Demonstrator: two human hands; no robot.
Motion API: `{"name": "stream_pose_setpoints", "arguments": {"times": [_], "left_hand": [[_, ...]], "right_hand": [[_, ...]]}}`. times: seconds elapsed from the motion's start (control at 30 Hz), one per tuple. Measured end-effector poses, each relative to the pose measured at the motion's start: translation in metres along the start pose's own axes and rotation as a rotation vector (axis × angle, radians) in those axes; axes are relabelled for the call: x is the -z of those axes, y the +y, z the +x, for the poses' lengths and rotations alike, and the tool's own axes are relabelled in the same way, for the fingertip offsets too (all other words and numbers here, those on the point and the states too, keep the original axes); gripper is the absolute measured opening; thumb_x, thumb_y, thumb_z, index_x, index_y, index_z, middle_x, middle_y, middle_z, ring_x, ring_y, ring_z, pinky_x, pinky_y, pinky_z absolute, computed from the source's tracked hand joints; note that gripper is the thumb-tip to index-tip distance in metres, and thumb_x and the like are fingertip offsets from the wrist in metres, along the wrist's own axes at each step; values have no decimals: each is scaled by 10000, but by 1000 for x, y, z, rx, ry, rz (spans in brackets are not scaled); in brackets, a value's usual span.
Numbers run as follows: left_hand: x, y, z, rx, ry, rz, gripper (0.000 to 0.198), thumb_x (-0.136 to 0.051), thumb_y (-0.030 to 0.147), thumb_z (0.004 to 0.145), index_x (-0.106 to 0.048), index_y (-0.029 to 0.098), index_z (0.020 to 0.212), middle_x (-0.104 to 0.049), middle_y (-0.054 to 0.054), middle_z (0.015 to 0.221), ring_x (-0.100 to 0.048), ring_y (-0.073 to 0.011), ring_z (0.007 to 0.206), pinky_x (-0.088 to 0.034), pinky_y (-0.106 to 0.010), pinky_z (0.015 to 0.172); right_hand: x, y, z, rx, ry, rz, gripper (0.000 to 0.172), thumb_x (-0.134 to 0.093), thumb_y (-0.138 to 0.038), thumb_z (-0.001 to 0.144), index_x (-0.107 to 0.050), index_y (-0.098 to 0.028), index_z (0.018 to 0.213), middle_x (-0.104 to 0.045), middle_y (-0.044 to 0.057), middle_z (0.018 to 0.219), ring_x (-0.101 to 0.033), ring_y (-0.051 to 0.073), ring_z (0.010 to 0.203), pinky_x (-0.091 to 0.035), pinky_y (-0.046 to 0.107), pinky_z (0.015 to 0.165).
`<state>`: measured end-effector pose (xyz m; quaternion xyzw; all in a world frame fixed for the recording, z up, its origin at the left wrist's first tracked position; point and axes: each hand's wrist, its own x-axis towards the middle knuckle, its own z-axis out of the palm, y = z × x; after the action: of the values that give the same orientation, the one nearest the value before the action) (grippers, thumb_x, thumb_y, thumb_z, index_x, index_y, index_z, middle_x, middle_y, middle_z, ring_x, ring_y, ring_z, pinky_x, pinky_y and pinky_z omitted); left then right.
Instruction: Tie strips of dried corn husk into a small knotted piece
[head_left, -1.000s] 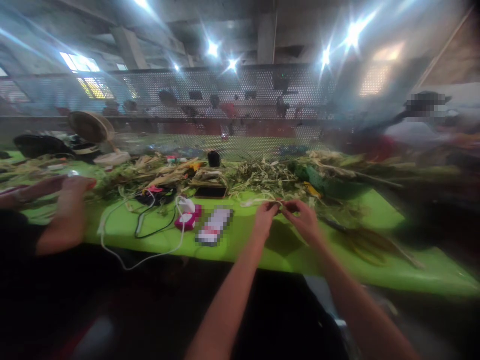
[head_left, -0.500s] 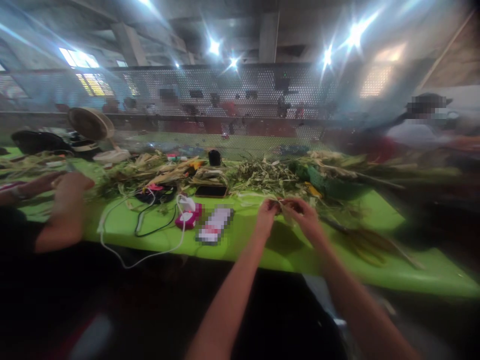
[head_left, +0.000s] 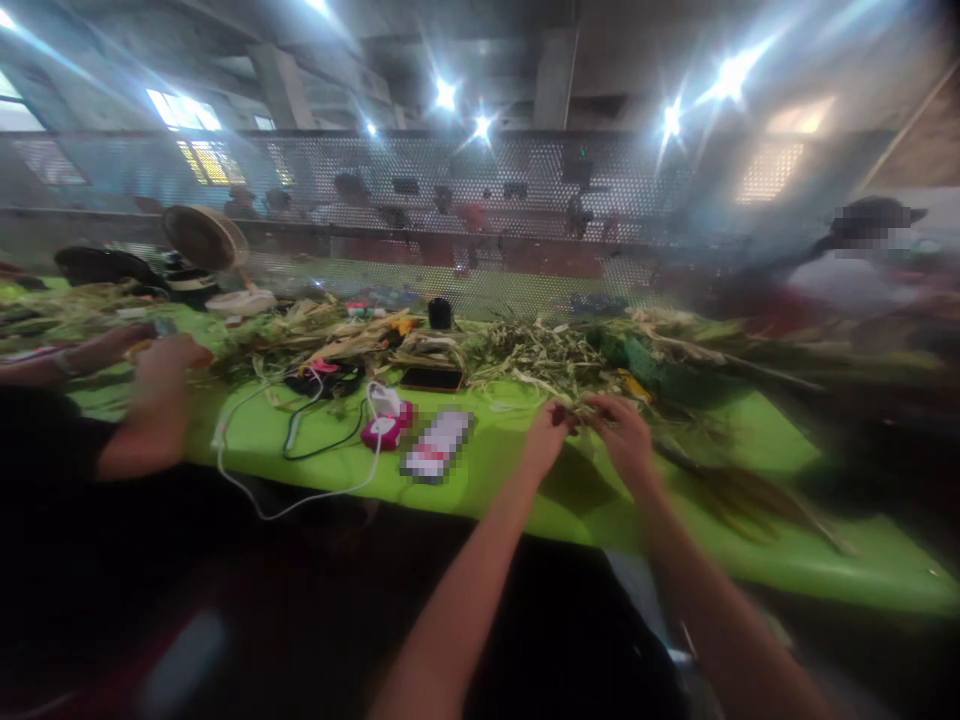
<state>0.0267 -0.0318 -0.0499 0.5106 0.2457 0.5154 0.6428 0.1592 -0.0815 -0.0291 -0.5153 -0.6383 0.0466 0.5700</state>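
Head view: both forearms stretch forward over the near edge of the green surface (head_left: 487, 490), converging so that the left hand (head_left: 547, 435) and right hand (head_left: 625, 432) face each other just apart. Wrists sit low, with the fingers of each hand bent inward and pinching a pale plant strip (head_left: 579, 412) between them; blur hides the exact grip. Beyond the hands, a heap of dried plant matter (head_left: 544, 350) limits forward room, and a pale loop of fibre (head_left: 514, 395) lies just beside the left hand. Bare surface shows below the hands, down to the near edge, and leftward to the lit phone (head_left: 439, 447). Right of the right forearm, long stalks (head_left: 750, 490) lie slanted, with bare surface beyond them. A neighbour's hand (head_left: 169, 355) works well apart at left.
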Motion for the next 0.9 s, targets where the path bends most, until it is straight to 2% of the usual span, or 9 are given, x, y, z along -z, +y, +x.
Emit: {"name": "stream_pose_setpoints", "arguments": {"times": [0.13,0.37,0.47,0.57,0.67,0.77,0.9], "left_hand": [[-1,-1,1,-5,2,17,218,-714,250,707,-567,168,845,-593,6,747,-542,-117,695,-449,-260,671],[5,-11,7,-1,79,3,149,-649,235,760,-573,179,875,-606,-2,762,-544,-121,690,-453,-280,731],[5,-7,6,-23,108,87,88,-629,232,769,-591,177,826,-606,-1,755,-537,-130,720,-441,-271,740],[5,-3,4,-17,144,159,92,-615,262,785,-616,174,762,-615,-6,742,-536,-139,730,-439,-275,753],[6,-4,4,8,131,143,123,-610,287,795,-648,171,781,-643,-22,763,-563,-150,740,-452,-293,785],[5,-5,3,-8,108,151,132,-590,281,807,-665,172,801,-661,-34,787,-587,-158,752,-459,-306,805],[3,2,0,-30,67,247,137,-565,271,822,-646,173,770,-651,-32,726,-585,-158,690,-449,-300,746]], "right_hand": [[-1,-4,-1,34,-56,-12,238,-598,-374,883,-730,-243,1030,-681,65,977,-628,201,823,-515,343,767],[-3,-9,-5,-100,-83,24,341,-628,-435,854,-691,-213,1104,-714,63,924,-653,219,828,-526,368,788],[-5,-12,-6,-82,-107,54,358,-681,-389,805,-668,-216,1118,-708,47,895,-661,213,818,-531,374,801],[-6,-11,-5,-56,-78,44,291,-646,-318,801,-671,-217,1073,-694,35,857,-651,195,779,-535,373,799],[-6,-8,-4,-116,-48,76,277,-631,-306,796,-676,-213,1053,-684,39,858,-636,190,765,-543,365,776],[-5,-4,-2,-214,-58,207,312,-639,-350,806,-669,-210,1083,-681,38,864,-631,188,752,-553,359,742],[-3,0,-1,-228,-76,212,345,-651,-390,821,-689,-206,1110,-718,69,1015,-657,226,909,-523,422,885]]}}
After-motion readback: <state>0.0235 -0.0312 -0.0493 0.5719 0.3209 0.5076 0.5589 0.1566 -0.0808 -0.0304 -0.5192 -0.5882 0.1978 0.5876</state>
